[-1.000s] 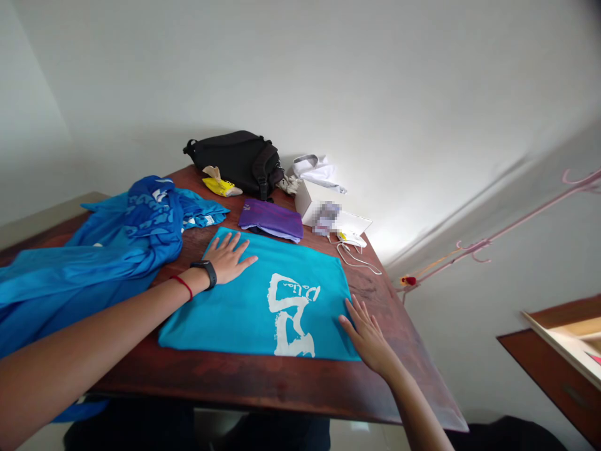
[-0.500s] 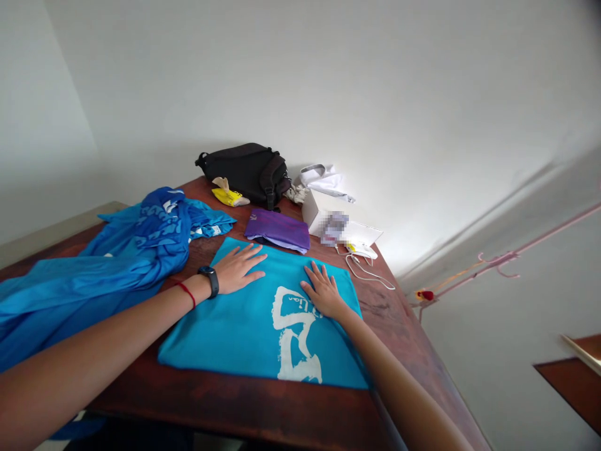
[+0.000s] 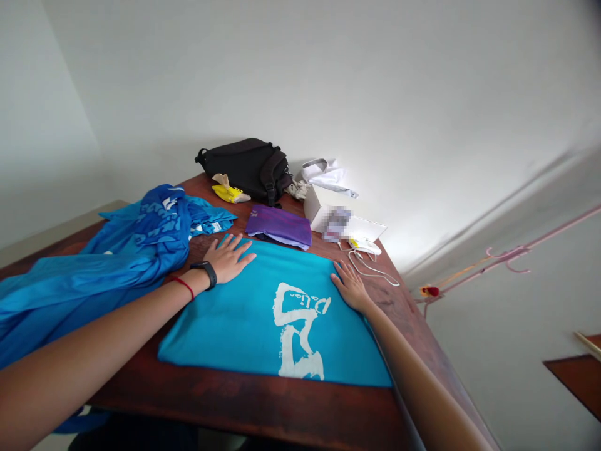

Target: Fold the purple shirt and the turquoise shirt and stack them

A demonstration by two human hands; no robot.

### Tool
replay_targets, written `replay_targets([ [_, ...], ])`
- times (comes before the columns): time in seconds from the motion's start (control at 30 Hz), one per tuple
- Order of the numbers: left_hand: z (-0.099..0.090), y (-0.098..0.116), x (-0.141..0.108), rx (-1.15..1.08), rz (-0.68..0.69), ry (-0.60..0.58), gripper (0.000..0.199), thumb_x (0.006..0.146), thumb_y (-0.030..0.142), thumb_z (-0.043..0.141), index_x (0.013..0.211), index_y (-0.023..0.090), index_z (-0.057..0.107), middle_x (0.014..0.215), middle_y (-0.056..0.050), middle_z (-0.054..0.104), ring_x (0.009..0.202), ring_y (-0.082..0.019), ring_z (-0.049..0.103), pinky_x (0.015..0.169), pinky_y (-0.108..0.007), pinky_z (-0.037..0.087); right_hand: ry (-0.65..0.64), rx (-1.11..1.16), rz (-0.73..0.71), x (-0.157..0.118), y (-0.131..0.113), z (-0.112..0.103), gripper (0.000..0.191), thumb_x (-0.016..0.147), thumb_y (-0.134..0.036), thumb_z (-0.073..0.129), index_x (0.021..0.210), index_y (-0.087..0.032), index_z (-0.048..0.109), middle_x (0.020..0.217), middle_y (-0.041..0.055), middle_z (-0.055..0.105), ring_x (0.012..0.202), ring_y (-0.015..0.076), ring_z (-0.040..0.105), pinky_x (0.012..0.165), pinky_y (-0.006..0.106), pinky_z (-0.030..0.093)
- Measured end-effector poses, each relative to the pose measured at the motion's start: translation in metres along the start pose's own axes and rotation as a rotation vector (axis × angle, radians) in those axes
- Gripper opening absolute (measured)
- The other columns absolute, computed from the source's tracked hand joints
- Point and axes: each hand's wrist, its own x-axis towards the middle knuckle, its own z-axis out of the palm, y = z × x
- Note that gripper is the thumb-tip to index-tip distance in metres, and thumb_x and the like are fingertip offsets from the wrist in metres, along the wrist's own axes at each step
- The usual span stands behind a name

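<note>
Pale walls (image 3: 282,75) meet behind a dark red-brown table (image 3: 282,410). The left hand (image 3: 228,263) is flat, fingers fanned, gripping nothing, on the far left corner of a folded turquoise garment (image 3: 235,332). The right hand (image 3: 351,287) is likewise spread and unclenched, at the garment's right edge by the far corner. Half a second ago it lay further in, covering part of the white lettering (image 3: 300,332); now it has slid outward, the lettering shows whole, and the near right corner reaches further right. I judge this as smoothing, with the upper face now nearly flat. The garment lies on the table, directly in front of the person.

Counting outward: two hands; one black wristband (image 3: 206,274) and one red cord (image 3: 184,287), both on the left arm; one turquoise garment. Just beyond it sits one folded purple piece (image 3: 279,227). To the left is one heap of blue clothing (image 3: 126,244), whose pieces I cannot count. Further back are one black bag (image 3: 244,166), one yellow packet (image 3: 228,193) and one white box (image 3: 317,207), with one white cable (image 3: 375,274) looping near the right hand.
</note>
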Motion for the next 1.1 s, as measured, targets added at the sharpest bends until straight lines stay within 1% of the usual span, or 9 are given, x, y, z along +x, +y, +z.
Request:
replay_targets([
  [0.1, 0.001, -0.004, 0.002, 0.008, -0.023, 0.004, 0.067, 0.099, 0.064, 0.022, 0.155, 0.029, 0.032, 0.164, -0.007, 0.019, 0.151, -0.033, 0.016, 0.115, -0.062, 0.015, 0.014, -0.002, -0.033, 0.0, 0.009, 0.001, 0.068, 0.1, -0.064, 0.022, 0.158, -0.027, 0.024, 0.165, 0.0027, 0.018, 0.153, 0.0263, 0.012, 0.123, 0.051, 0.014],
  [0.27, 0.003, -0.006, 0.003, 0.028, -0.021, 0.006, 0.067, 0.098, 0.064, 0.023, 0.155, 0.029, 0.032, 0.164, -0.007, 0.018, 0.151, -0.033, 0.016, 0.115, -0.062, 0.016, 0.054, 0.043, -0.037, 0.0, 0.014, 0.003, 0.068, 0.1, -0.063, 0.024, 0.156, -0.026, 0.03, 0.164, 0.0041, 0.021, 0.152, 0.0267, 0.015, 0.123, 0.052, 0.015],
  [0.4, -0.003, -0.003, 0.001, 0.052, -0.017, -0.027, 0.068, 0.099, 0.062, 0.022, 0.156, 0.027, 0.029, 0.164, -0.007, 0.017, 0.151, -0.032, 0.015, 0.116, -0.062, 0.017, 0.103, 0.137, -0.027, -0.001, 0.017, 0.003, 0.068, 0.099, -0.063, 0.026, 0.152, -0.023, 0.04, 0.163, 0.0067, 0.026, 0.152, 0.028, 0.016, 0.122, 0.052, 0.016],
  [0.63, -0.015, 0.0, -0.002, 0.106, -0.014, -0.088, 0.065, 0.1, 0.06, 0.025, 0.157, 0.028, 0.025, 0.165, -0.007, 0.014, 0.152, -0.03, 0.012, 0.117, -0.06, 0.017, 0.177, 0.295, -0.089, -0.004, 0.021, -0.001, 0.064, 0.099, -0.06, 0.031, 0.143, -0.02, 0.053, 0.162, 0.0079, 0.027, 0.152, 0.0297, 0.013, 0.122, 0.05, 0.019],
  [0.8, -0.015, -0.001, -0.001, 0.138, -0.008, -0.102, 0.064, 0.101, 0.058, 0.025, 0.157, 0.028, 0.025, 0.165, -0.005, 0.014, 0.152, -0.029, 0.013, 0.117, -0.059, 0.019, 0.178, 0.319, -0.078, -0.004, 0.021, -0.001, 0.06, 0.099, -0.059, 0.034, 0.141, -0.021, 0.056, 0.161, 0.008, 0.031, 0.151, 0.0316, 0.015, 0.122, 0.051, 0.019],
  [0.97, -0.011, -0.007, 0.003, 0.16, 0.003, -0.097, 0.065, 0.101, 0.058, 0.025, 0.158, 0.027, 0.023, 0.165, -0.007, 0.013, 0.152, -0.03, 0.012, 0.117, -0.06, 0.02, 0.172, 0.292, -0.085, -0.003, 0.02, 0.0, 0.059, 0.099, -0.057, 0.038, 0.142, -0.021, 0.055, 0.16, 0.0086, 0.033, 0.15, 0.0324, 0.019, 0.121, 0.052, 0.017],
  [1.1, -0.011, -0.009, 0.003, 0.163, 0.024, -0.095, 0.065, 0.101, 0.057, 0.024, 0.158, 0.026, 0.022, 0.165, -0.01, 0.012, 0.151, -0.032, 0.012, 0.116, -0.062, 0.021, 0.169, 0.298, -0.083, -0.002, 0.021, 0.001, 0.059, 0.098, -0.058, 0.04, 0.143, -0.023, 0.054, 0.16, 0.0068, 0.032, 0.151, 0.0331, 0.018, 0.121, 0.053, 0.015],
])
